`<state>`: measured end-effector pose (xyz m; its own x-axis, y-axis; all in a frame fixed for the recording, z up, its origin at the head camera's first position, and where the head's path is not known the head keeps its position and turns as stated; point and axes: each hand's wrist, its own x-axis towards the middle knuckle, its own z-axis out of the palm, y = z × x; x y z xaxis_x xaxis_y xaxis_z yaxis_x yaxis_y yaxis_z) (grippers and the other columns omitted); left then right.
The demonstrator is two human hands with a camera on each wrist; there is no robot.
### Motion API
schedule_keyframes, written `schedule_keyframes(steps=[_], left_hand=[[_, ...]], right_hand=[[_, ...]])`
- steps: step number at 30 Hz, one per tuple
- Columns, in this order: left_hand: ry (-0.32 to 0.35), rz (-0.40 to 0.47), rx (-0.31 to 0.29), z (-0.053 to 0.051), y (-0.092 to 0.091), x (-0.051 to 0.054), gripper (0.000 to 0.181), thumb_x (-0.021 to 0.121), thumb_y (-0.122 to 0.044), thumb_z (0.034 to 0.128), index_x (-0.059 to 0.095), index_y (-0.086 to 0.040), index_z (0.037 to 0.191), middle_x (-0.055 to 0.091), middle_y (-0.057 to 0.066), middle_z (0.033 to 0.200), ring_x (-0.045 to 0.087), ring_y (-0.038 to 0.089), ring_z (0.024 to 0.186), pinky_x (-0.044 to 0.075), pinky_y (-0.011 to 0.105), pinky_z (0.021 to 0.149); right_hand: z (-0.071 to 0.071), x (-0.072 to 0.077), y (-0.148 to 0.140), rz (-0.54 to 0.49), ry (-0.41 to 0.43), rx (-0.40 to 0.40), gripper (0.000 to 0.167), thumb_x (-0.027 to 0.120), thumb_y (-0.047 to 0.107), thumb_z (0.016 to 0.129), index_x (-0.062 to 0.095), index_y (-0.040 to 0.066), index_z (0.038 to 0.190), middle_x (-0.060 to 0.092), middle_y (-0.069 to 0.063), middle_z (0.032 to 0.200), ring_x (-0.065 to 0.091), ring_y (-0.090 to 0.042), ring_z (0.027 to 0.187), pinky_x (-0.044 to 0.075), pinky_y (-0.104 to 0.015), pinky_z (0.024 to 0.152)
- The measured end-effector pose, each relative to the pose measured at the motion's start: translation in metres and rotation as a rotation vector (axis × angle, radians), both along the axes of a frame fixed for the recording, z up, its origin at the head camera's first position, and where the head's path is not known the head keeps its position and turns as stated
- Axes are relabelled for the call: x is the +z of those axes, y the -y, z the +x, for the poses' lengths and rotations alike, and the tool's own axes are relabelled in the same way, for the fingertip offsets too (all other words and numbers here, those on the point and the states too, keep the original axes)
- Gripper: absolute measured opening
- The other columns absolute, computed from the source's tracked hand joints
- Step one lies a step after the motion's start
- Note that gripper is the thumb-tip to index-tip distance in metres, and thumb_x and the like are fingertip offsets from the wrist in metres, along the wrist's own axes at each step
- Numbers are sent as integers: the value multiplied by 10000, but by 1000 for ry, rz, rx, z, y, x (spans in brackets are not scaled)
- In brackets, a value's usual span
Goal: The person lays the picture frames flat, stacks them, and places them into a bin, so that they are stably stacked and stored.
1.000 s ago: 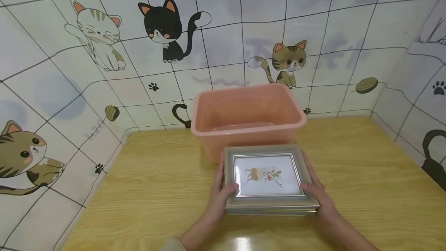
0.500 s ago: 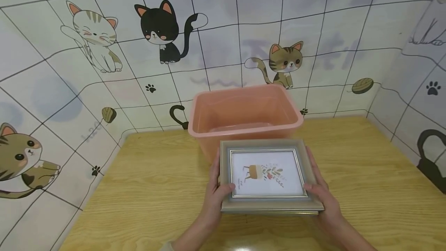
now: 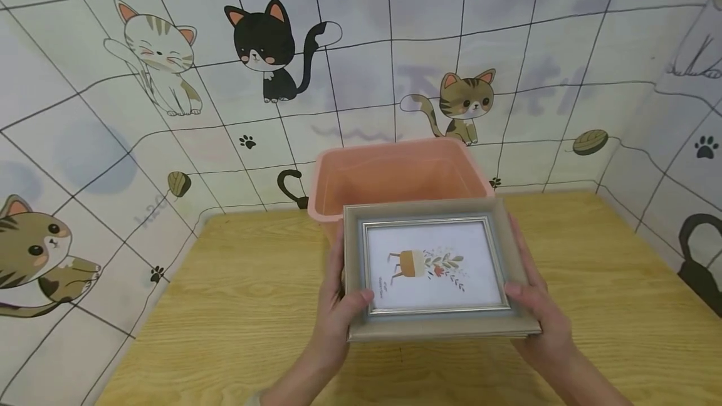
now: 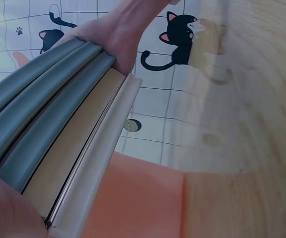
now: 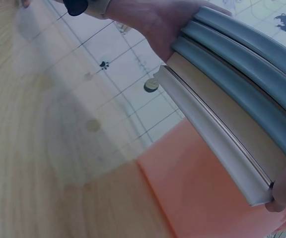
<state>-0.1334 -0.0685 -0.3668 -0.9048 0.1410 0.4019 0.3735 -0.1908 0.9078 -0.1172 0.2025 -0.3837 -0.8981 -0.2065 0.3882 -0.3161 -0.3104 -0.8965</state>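
A stack of several picture frames [image 3: 434, 268] is held level in front of the pink bin, covering part of its near rim. The top frame is silvery-beige and shows a printed plant in an orange pot under glass. My left hand [image 3: 331, 321] grips the stack's left side, thumb on the top frame. Opposite it, my right hand [image 3: 544, 315] grips the right side with its thumb also on the top. The wrist views show the edges of the stacked frames [image 4: 58, 104], several blue-grey and one whitish. My other fingers are partly hidden beneath the stack.
The pink plastic bin [image 3: 389, 171] stands on the wood-grain table [image 3: 254, 293] against the back wall. Its visible inside shows no objects. White tiled-pattern walls [image 3: 361, 80] with cartoon cats enclose the table at the back and sides.
Both hands have raised the stack of picture frames from low before the bin, and it looks larger and closer. It now overlaps the bin's front rim. The bin has stayed put.
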Motion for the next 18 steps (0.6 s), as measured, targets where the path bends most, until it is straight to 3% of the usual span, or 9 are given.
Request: schedule_keyframes(steps=[6, 14, 18], left_hand=[[-82, -36, 15, -2, 3, 19, 926, 568, -166, 808, 212, -293, 1653, 289, 34, 1606, 342, 326, 1343, 351, 353, 1065], [-152, -29, -6, -14, 4, 46, 936, 541, -130, 813, 182, -329, 1654, 339, 19, 1583, 419, 306, 1273, 415, 363, 1014], [-213, -18, -12, -23, 1, 63, 949, 540, -129, 808, 159, -299, 1659, 190, -76, 1675, 334, 252, 1392, 338, 438, 1085]], right_hand=[[-2, 21, 4, -29, -24, 26, 864, 255, 28, 919, -7, 415, 1645, -80, 48, 1700, 82, -207, 1479, 299, -266, 1070], [-11, 51, 8, -53, -54, 20, 870, 201, 4, 919, -6, 452, 1635, -72, 14, 1700, 30, -244, 1507, 318, -261, 1092], [-17, 64, 7, -80, -93, 58, 861, 165, -9, 930, 9, 461, 1634, -59, 6, 1703, 82, -235, 1508, 337, -260, 1098]])
